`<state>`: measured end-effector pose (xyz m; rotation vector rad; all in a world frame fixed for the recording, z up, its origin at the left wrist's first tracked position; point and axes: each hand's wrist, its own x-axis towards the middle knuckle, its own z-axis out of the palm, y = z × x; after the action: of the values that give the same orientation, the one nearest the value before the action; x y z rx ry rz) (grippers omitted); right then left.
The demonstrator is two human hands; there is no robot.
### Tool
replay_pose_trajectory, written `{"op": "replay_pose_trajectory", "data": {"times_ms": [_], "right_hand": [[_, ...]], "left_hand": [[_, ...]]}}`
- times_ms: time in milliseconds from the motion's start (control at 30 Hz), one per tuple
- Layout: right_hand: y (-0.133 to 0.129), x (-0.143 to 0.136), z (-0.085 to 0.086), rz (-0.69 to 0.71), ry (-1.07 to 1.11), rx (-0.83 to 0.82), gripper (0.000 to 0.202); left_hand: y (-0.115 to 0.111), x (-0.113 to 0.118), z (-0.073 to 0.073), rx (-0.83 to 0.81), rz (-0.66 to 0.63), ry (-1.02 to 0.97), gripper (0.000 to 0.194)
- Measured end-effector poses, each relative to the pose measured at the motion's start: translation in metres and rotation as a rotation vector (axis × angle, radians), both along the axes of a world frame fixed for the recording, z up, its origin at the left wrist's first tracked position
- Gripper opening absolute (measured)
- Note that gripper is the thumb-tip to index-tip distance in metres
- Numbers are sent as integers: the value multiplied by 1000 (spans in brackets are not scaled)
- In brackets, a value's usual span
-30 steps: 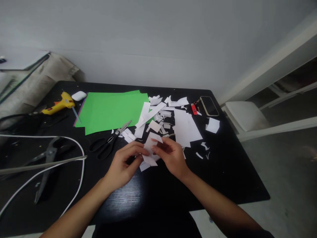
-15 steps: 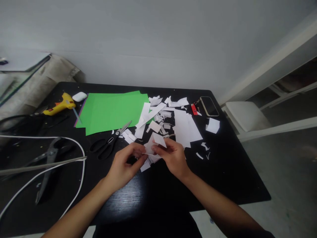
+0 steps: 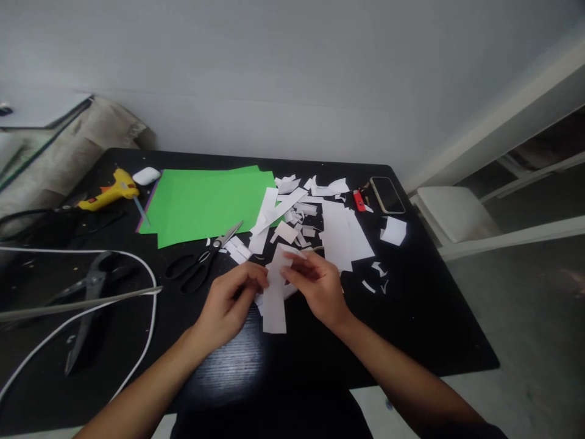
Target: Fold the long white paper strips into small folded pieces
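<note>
A folded white paper strip [image 3: 275,305] is held up over the scraps, its lower end hanging toward me. My right hand [image 3: 320,286] pinches its upper right part between thumb and fingers. At the strip's left edge, my left hand [image 3: 231,299] has its thumb and curled fingers closed on the paper. Black-handled scissors [image 3: 203,262] lie partly open just beyond my left hand. Behind the hands are white paper strips [image 3: 278,211] and many small paper scraps [image 3: 308,210]. Wider white sheets [image 3: 342,235] lie beyond my right hand.
Green sheets [image 3: 205,201] cover the back left of the black table [image 3: 411,335]. A yellow glue gun [image 3: 112,190], white case [image 3: 146,176], large shears [image 3: 86,317] and white cable [image 3: 153,305] are leftward. A red lighter [image 3: 359,200] and phone [image 3: 387,195] lie back right.
The folded strip has opened out, and its lower end now hangs down between my hands. Both hands have stayed nearly in place.
</note>
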<state>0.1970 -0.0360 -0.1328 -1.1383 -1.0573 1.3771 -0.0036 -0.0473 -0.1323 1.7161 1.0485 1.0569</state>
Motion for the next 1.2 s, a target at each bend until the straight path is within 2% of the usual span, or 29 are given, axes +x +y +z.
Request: {"op": "replay_pose_trajectory", "data": {"times_ms": [133,200,267,367,467,567,667,900,1033,1200], "right_hand": [[-3,-2,1,69,-5,-35,32],[-5,-3,1,88,6,-45,34],[-6,-4,0,78,36,-56,42],[-5,-4,-1,68,91,-63,52],[-4,-3,1,112,56,-26,40],[-3,-2,4,154,-22,18,19],[-3,-1,6,176,-33,30,7],[-3,3,8,209,50,-26,10],[-3,0,5,153,-4,-19,15],[-2,-1,2,147,-27,-40,19]], "left_hand": [[0,4,1,-114,103,-117,10],[1,7,1,-159,140,-193,17],[3,9,2,-205,141,-228,24],[5,10,5,-251,124,-188,16],[6,8,8,-215,145,-145,7],[5,6,8,-163,164,-121,5],[5,4,8,-152,138,-91,9],[4,0,11,-158,86,-48,19],[2,3,10,-78,72,-19,12],[3,7,5,-150,120,-20,10]]}}
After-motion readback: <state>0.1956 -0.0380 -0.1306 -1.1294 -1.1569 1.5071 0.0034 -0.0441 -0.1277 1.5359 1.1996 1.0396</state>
